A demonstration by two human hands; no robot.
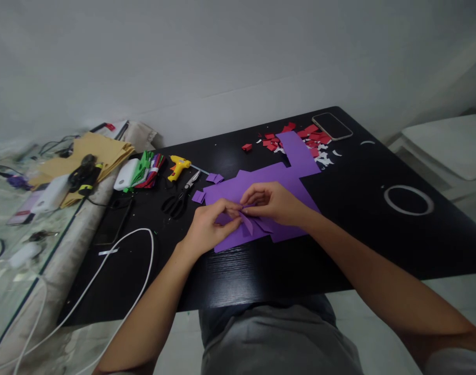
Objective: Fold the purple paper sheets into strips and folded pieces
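Note:
Between my two hands is a small folded piece of purple paper [247, 224], its loose flaps hanging down toward me. The fingers of my left hand [212, 225] pinch it from the left. My right hand [272, 202] grips its upper edge, thumb and fingers pressed together. Beneath both hands lie larger purple paper sheets [230, 242], overlapping on the black table. Small folded purple pieces [199, 197] rest just left of the sheets. Scissors [181, 197] lie open-handled beside them.
A yellow glue gun [179, 166] sits behind the scissors. Red paper pieces [320, 138], white scraps [324, 159] and a phone [332, 126] are at the back right. A tape ring [409, 200] lies at right; a white cable [150, 260] loops at left on the black table [238, 281].

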